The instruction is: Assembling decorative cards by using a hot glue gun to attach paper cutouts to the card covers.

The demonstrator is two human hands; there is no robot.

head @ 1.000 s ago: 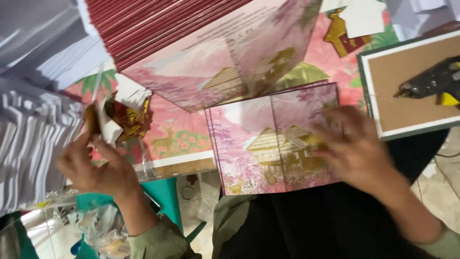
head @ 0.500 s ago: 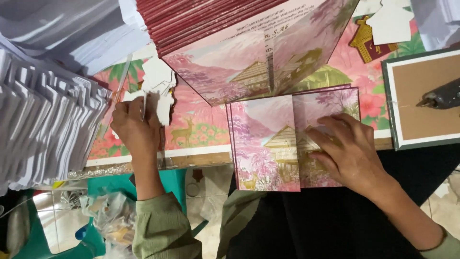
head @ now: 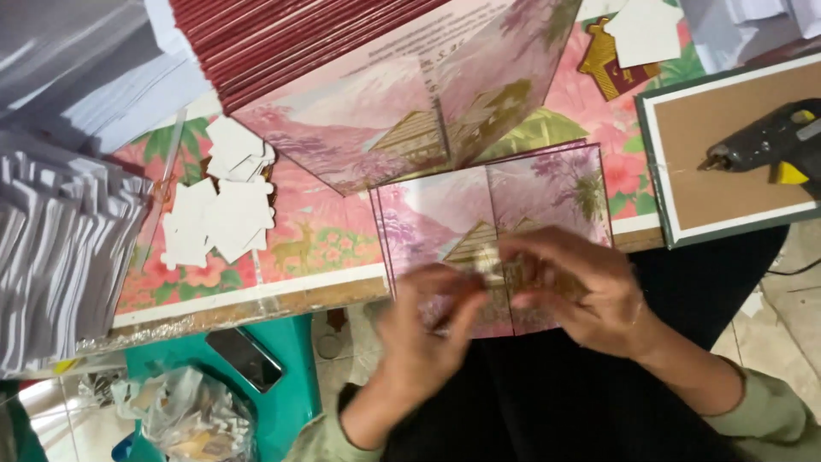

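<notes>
An open pink card [head: 445, 214] printed with a gold house and trees lies half on the table edge, half on my lap. Both hands meet over its lower middle. My left hand [head: 428, 329] and my right hand [head: 573, 291] pinch a small pale paper piece [head: 489, 267] between their fingertips at the card's centre fold. The motion blur hides how exactly the piece sits on the card.
A stack of maroon-edged cards [head: 291, 43] with one open card [head: 445, 103] fans across the back. White house-shaped cut-outs [head: 218, 210] lie left of it. White folded paper stacks [head: 60, 257] fill the far left. A glue gun [head: 770, 145] rests on a framed board [head: 684, 231]. A phone [head: 244, 359] lies on a green stool.
My left hand has come from the cut-out pile at the left over to the card's centre. My right hand has shifted toward the fold to meet it. The view has drifted slightly.
</notes>
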